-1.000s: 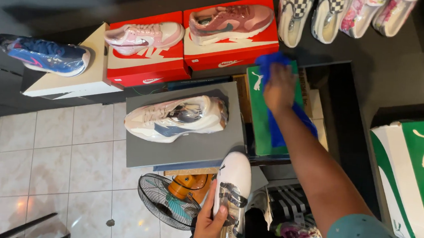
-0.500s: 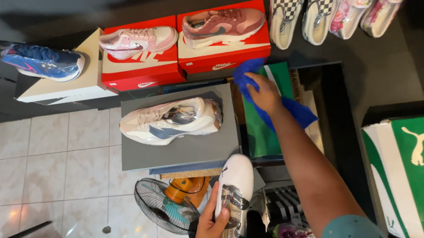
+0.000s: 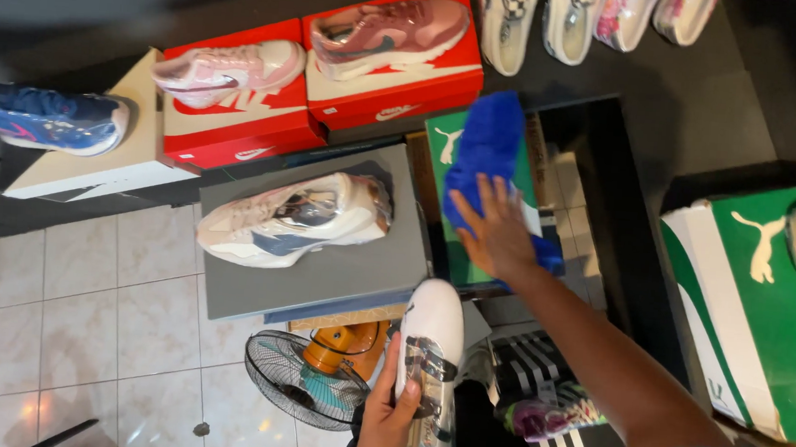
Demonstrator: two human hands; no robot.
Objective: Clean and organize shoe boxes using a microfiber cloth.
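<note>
My right hand (image 3: 495, 235) lies flat, fingers spread, on a blue cloth (image 3: 487, 146) and presses it onto the lid of a green shoebox (image 3: 436, 175) at the middle of the view. Close to my body, my left hand (image 3: 389, 424) grips a white sneaker (image 3: 433, 324) with a dark strap, toe pointing away from me. The sneaker's heel is hidden at the bottom edge.
Left of the green box, a pink-and-white sneaker (image 3: 296, 216) lies on a grey box. Behind stand two red boxes with pink sneakers (image 3: 231, 72) and a blue sneaker (image 3: 46, 120) on a beige box. A floor fan (image 3: 297, 394) stands below, and another green box (image 3: 766, 305) at right.
My right hand has slid the blue cloth down the green box lid toward me. The white sneaker stays in my left hand.
</note>
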